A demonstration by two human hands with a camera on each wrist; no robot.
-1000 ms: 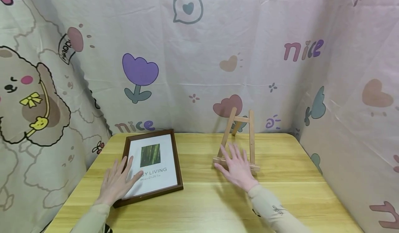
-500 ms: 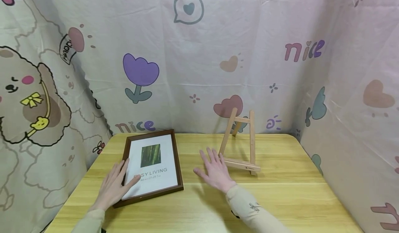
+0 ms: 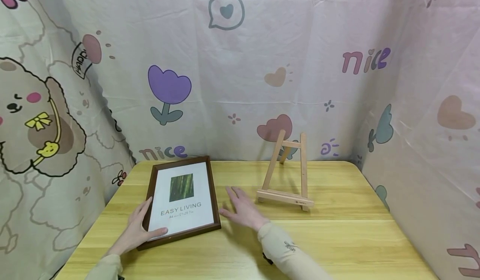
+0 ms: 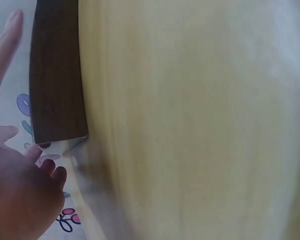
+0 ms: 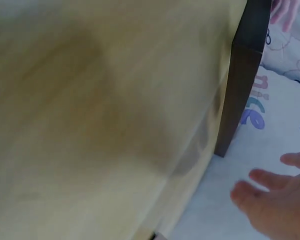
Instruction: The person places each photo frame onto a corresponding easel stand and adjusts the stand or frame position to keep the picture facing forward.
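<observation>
A brown picture frame lies on the left of the table, its white sheet reading "EASY LIVING" under a small green picture. At its left edge is my left hand, thumb over the near-left corner and fingers along the outer side. In the left wrist view the thumb is straight and stands off the dark frame side. My right hand hovers just right of the frame, fingers spread, holding nothing; whether the thumb touches the edge I cannot tell. Right of that hand stands a small wooden easel.
The wooden table has rounded far corners. Behind it and on both sides hangs a pale cloth printed with flowers, hearts and a bear.
My right hand has moved left from the easel's ledge to the frame's right side. My left hand has slid nearer, to the frame's left edge. Frame and easel have stayed put.
</observation>
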